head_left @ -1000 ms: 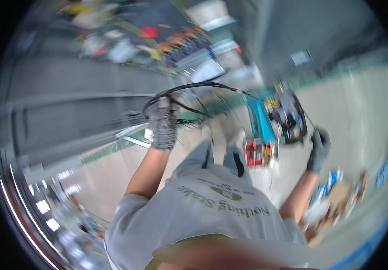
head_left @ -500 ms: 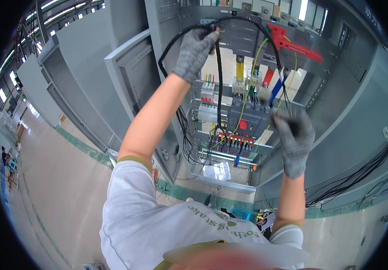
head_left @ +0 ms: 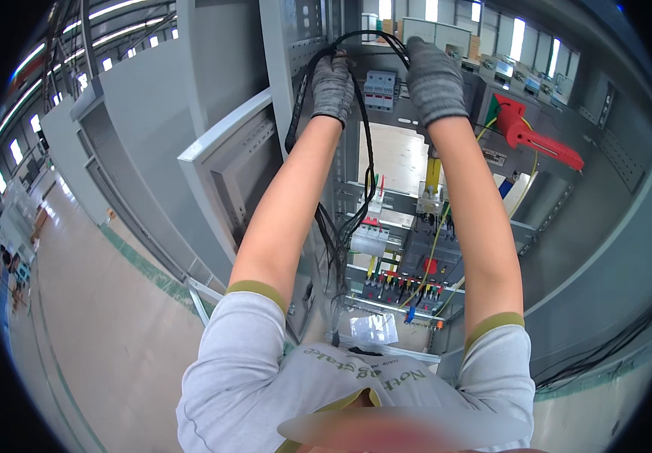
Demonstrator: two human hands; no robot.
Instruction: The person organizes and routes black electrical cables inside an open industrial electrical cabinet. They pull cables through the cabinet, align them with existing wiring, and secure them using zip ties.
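Both my hands wear grey knit gloves and reach up high into an open grey electrical cabinet point(head_left: 598, 204). My left hand point(head_left: 333, 83) grips a bundle of black cable point(head_left: 366, 143) that arches over to my right hand point(head_left: 435, 79), which also holds it near the top. The cable hangs down from my left hand between my arms, toward the breakers. A small white breaker block point(head_left: 380, 89) sits between my two hands. Below are a row of breakers with coloured wires point(head_left: 401, 283) and a red switch handle point(head_left: 530, 134) to the right.
The cabinet door point(head_left: 228, 170) stands open on the left. More grey cabinets point(head_left: 126, 106) line the left side. A beige floor with a green stripe point(head_left: 141, 264) lies below. Loose black cables point(head_left: 605, 351) trail at the lower right.
The view has swung from the floor up to the cabinet. Both hands have risen to the cabinet's top, and my right hand now grips the black cable too.
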